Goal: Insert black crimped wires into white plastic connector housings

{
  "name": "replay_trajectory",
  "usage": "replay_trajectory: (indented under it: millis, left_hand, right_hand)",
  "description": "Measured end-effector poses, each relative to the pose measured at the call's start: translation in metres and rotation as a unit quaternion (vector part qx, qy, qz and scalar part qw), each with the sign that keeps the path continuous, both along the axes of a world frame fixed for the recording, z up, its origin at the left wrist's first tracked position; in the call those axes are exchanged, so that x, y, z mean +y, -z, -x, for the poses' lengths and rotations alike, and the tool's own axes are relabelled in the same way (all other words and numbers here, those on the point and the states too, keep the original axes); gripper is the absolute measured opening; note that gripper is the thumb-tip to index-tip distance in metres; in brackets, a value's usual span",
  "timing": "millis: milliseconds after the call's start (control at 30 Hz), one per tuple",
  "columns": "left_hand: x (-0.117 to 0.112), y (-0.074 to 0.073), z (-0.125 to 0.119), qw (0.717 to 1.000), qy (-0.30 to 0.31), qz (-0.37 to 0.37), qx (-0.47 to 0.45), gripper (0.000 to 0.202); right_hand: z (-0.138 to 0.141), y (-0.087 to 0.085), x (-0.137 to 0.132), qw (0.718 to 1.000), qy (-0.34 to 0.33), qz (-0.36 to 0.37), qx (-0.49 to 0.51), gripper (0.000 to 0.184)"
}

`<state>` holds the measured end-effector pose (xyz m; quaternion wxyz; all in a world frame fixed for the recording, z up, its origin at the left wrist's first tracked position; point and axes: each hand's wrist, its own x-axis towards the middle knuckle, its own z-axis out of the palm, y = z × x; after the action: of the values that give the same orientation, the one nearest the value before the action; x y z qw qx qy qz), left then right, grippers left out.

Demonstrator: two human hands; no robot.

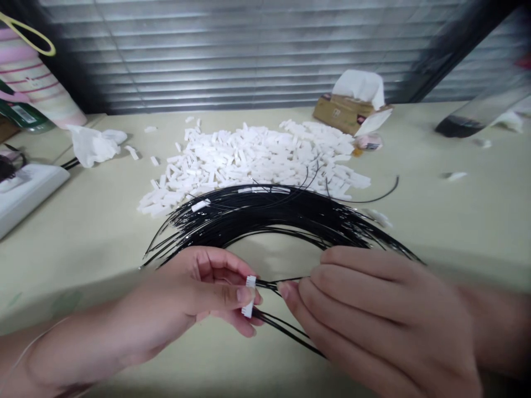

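Note:
Between the thumb and fingers of my left hand (215, 293) is a white plastic connector housing (249, 297), held near the front middle of the table. Several black wires (286, 326) run out of its right side in two groups. My right hand (373, 309) pinches the upper wires close to the connector, thumb and forefinger together; its other fingers are curled over the wires. Just beyond both hands lies a curved bundle of black wires (274, 213) with metal-tipped ends. Behind it spreads a heap of white connector housings (249, 152), a few of them resting on the bundle.
At the back stands an opened tissue pack (344, 113). A bottle with dark liquid (464, 124) is at the right. On the left are a striped pastel tumbler (41, 77), a crumpled tissue (95, 146) and a white power strip (33, 190). Window blinds (249, 50) border the table's back.

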<state>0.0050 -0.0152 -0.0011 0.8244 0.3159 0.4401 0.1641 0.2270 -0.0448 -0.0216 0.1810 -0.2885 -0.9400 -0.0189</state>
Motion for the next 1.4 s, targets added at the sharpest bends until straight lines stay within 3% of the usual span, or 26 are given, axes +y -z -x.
replay_trajectory:
  millis: [100,233,333,433,633,767,1400]
  left_hand:
    - [-0.001,-0.001,0.000,1.000,-0.006,-0.003,0.013,0.025]
    - [0.000,0.001,-0.001,0.999,0.016,-0.029,0.021,0.023]
    - [0.000,0.005,-0.001,0.998,0.050,-0.044,0.014,0.020]
    - [-0.003,0.010,-0.001,0.993,0.096,-0.066,0.019,0.018]
    - [-0.010,0.014,0.001,0.981,0.144,-0.129,0.034,0.012]
    - [-0.005,0.010,0.000,0.986,0.131,-0.100,0.033,0.015]
    - [-0.007,0.005,-0.005,0.985,0.106,-0.135,0.037,0.008]
  right_hand:
    - [0.005,-0.011,0.001,0.999,-0.038,-0.020,0.002,0.030]
    - [0.003,-0.042,0.010,0.997,-0.081,-0.008,-0.004,0.030]
    - [-0.015,-0.068,0.020,0.999,-0.018,0.029,-0.004,0.024]
    - [-0.042,-0.080,0.028,0.999,0.031,0.032,-0.017,0.025]
    - [-0.072,-0.055,0.038,0.961,-0.024,0.242,-0.133,0.023]
    - [-0.070,-0.044,0.039,0.944,-0.045,0.292,-0.149,0.024]
    - [-0.072,-0.051,0.025,0.953,-0.023,0.210,-0.219,0.029]
